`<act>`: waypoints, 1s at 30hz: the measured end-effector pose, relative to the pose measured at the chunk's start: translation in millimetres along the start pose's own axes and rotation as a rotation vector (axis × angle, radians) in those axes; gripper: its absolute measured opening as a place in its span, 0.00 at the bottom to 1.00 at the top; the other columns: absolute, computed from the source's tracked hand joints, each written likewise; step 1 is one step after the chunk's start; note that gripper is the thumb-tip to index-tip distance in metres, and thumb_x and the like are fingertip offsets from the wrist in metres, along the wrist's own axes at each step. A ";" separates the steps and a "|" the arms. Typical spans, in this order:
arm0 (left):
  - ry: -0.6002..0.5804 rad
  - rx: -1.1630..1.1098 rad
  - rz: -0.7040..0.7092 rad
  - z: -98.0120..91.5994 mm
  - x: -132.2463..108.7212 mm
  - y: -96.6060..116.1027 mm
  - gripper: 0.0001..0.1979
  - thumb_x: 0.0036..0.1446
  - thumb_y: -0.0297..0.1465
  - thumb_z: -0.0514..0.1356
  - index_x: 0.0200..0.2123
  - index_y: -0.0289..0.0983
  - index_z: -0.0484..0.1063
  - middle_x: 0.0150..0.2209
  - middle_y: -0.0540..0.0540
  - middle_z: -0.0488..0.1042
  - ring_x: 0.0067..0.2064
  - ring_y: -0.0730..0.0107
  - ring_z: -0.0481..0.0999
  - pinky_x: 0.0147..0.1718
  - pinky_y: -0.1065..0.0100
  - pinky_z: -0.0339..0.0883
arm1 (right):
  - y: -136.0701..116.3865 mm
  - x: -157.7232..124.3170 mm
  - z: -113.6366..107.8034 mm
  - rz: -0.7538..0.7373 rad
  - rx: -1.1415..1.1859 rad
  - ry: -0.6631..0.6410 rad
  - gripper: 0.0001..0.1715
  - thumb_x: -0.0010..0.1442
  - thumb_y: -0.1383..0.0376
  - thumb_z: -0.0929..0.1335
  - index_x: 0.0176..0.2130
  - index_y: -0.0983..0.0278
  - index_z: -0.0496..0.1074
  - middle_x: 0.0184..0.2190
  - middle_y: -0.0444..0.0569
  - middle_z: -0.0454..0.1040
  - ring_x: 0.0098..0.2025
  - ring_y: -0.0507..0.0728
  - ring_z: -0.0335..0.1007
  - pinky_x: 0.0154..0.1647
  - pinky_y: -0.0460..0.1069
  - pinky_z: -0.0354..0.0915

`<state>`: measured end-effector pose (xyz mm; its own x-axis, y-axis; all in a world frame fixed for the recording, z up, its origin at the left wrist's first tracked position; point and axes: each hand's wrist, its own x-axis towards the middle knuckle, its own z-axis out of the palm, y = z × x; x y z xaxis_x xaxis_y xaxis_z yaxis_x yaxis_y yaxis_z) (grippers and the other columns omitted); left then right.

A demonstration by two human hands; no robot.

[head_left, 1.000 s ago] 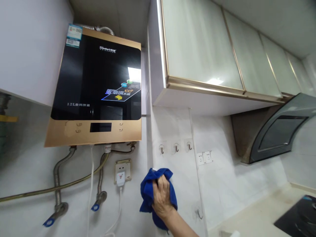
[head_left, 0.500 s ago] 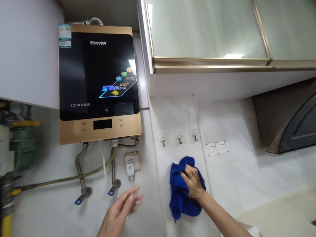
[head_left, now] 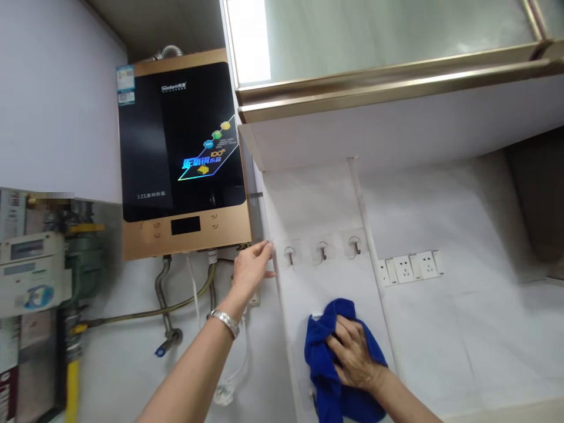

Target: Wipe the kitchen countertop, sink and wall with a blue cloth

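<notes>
My right hand (head_left: 355, 355) presses a bunched blue cloth (head_left: 324, 352) against the white tiled wall (head_left: 304, 294), its fingers sunk into the folds. My left hand (head_left: 252, 267), with a silver bracelet (head_left: 225, 323) on the wrist, is raised in front of the wall just under the water heater (head_left: 145, 153). Its fingers reach toward the wall corner left of the hooks, thumb apart, with nothing visible in them. Whether the fingertips touch the corner, I cannot tell. Behind this hand, the wall socket (head_left: 254, 298) is mostly hidden.
Three clear adhesive hooks (head_left: 323, 251) sit above the cloth. A socket strip (head_left: 409, 267) is to the right. Cabinets with a gold edge (head_left: 374, 88) overhang the wall. Pipes, a yellow-brown hose (head_left: 145, 314) and a gas meter (head_left: 33, 276) are at the left.
My left hand has risen from below the socket to the wall corner beneath the heater. My right hand stays on the cloth, slightly lower in view. The view has shifted and tilted.
</notes>
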<state>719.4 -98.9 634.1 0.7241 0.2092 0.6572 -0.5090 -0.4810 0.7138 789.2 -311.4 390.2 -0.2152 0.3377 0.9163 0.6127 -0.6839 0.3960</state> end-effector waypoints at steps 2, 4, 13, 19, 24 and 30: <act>-0.022 -0.004 0.004 0.2 4.2 3.7 0.20 0.58 0.45 0.63 0.45 0.37 0.81 0.47 0.43 0.82 0.47 0.54 0.82 0.22 0.68 0.79 | -0.7 -1.6 1.1 0.007 0.025 0.007 0.28 0.55 0.64 0.64 0.55 0.65 0.73 0.55 0.58 0.70 0.59 0.66 0.62 0.53 0.59 0.61; -0.020 -0.014 -0.005 0.4 6.9 5.5 0.19 0.56 0.45 0.64 0.41 0.37 0.82 0.44 0.43 0.82 0.46 0.54 0.82 0.22 0.69 0.79 | -1.0 -3.4 2.6 0.010 0.046 0.013 0.29 0.55 0.64 0.64 0.55 0.64 0.72 0.55 0.58 0.70 0.59 0.66 0.62 0.53 0.59 0.61; -0.031 -0.130 -0.074 0.4 13.6 -0.1 0.25 0.48 0.49 0.70 0.41 0.35 0.82 0.44 0.39 0.82 0.49 0.50 0.82 0.22 0.70 0.79 | -2.7 -6.3 4.7 0.003 0.088 0.027 0.25 0.55 0.64 0.64 0.52 0.64 0.74 0.53 0.58 0.72 0.58 0.66 0.64 0.53 0.58 0.60; 0.001 -0.070 -0.059 1.4 13.3 4.2 0.23 0.50 0.48 0.69 0.39 0.34 0.82 0.41 0.39 0.83 0.46 0.50 0.83 0.22 0.69 0.79 | -3.9 -2.5 0.7 -0.002 0.099 0.029 0.24 0.56 0.64 0.65 0.52 0.64 0.74 0.52 0.56 0.73 0.57 0.65 0.64 0.54 0.57 0.59; 0.004 -0.006 -0.035 1.4 13.2 7.7 0.21 0.50 0.47 0.68 0.37 0.36 0.82 0.40 0.40 0.83 0.45 0.51 0.83 0.23 0.68 0.79 | -4.6 -6.0 2.2 -0.005 0.116 0.042 0.24 0.56 0.63 0.64 0.51 0.65 0.74 0.52 0.57 0.72 0.57 0.65 0.64 0.53 0.57 0.59; -0.032 0.009 -0.030 -0.6 15.5 12.1 0.19 0.48 0.47 0.67 0.31 0.36 0.81 0.39 0.40 0.83 0.44 0.51 0.83 0.23 0.68 0.79 | -3.8 -18.3 9.2 -0.032 0.084 -0.024 0.25 0.52 0.62 0.67 0.49 0.65 0.74 0.55 0.59 0.70 0.59 0.68 0.62 0.53 0.59 0.59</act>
<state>724.2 -101.0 653.1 0.7534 0.1963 0.6275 -0.4828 -0.4827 0.7307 797.8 -309.0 371.4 -0.2178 0.3748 0.9011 0.6675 -0.6164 0.4178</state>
